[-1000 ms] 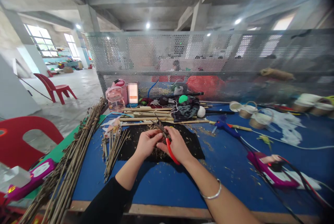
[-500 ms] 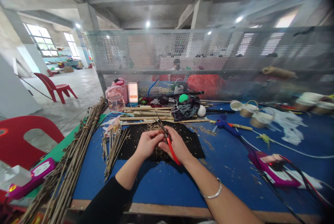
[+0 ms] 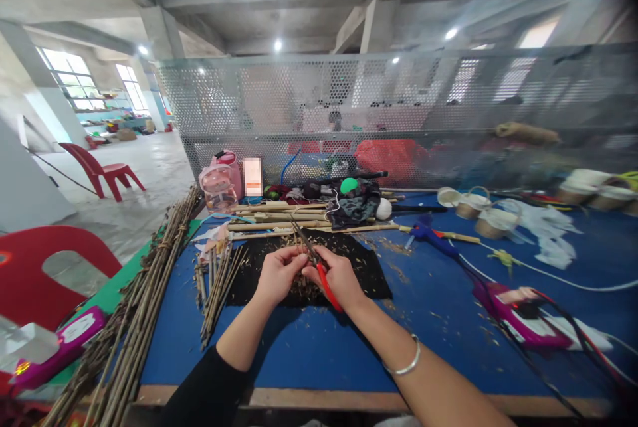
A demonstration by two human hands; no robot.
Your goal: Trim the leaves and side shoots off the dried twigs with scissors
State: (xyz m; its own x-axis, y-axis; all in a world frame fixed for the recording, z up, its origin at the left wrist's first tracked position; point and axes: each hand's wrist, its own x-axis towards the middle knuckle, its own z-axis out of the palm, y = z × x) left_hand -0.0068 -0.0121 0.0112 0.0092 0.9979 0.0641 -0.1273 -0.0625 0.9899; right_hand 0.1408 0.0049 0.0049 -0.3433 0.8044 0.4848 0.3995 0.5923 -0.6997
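Note:
Over a black cloth strewn with plant chips, both hands meet. My right hand is closed around scissors with red handles, their dark blades pointing away and up to the left. Thumb and fingers of my left hand are pinched together close to the blades; what they hold is mostly hidden and too small to name. Just left of the cloth lies a small bunch of cut twigs.
A long bundle of sticks runs along the left table edge. Bamboo lengths, dark fabric and a pink bag lie behind the cloth. A blue glue gun, cables and a purple power strip occupy the right side.
The scissors have tilted slightly and their blades show more plainly between the hands. Both hands keep nearly the same place and grip; the whole view has shifted a little.

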